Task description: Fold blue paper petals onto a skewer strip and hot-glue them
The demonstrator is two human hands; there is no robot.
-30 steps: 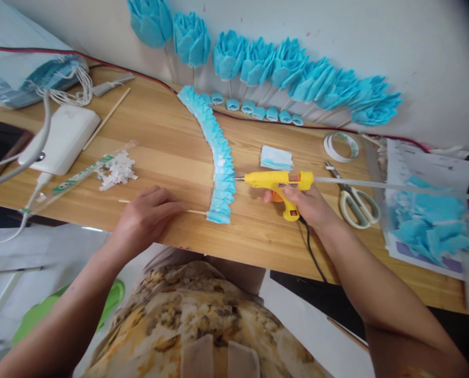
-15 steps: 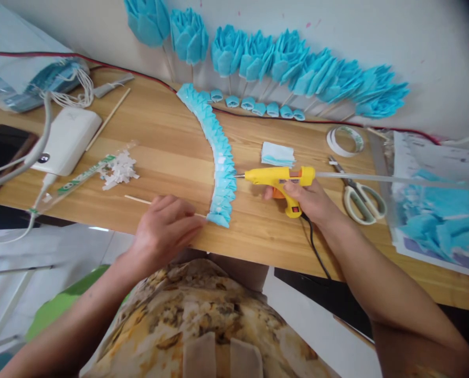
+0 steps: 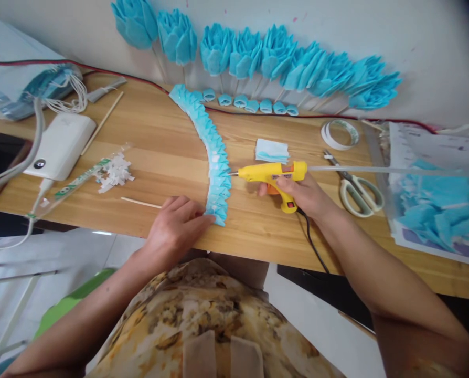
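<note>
My right hand (image 3: 303, 194) grips a yellow glue gun (image 3: 272, 174) whose nozzle touches the right edge of a long curved strip of folded light-blue paper petals (image 3: 213, 147) lying on the wooden table (image 3: 167, 147). My left hand (image 3: 177, 226) lies over a thin wooden stick (image 3: 140, 202), its fingers closed together on the stick where it meets the near end of the petal strip. A clear glue stick (image 3: 376, 169) juts from the back of the gun.
Blue paper flowers on sticks (image 3: 258, 58) lean against the wall, small blue rolls (image 3: 250, 102) below them. Scissors (image 3: 354, 189), a tape roll (image 3: 339, 134), folded blue squares (image 3: 272, 150), a bag of blue paper (image 3: 435, 205), a white power bank (image 3: 59, 144) and white scraps (image 3: 114, 170) lie around.
My left hand slid right along the stick to the near end of the petal strip. The glue gun shifted slightly left, its nozzle reaching the strip.
</note>
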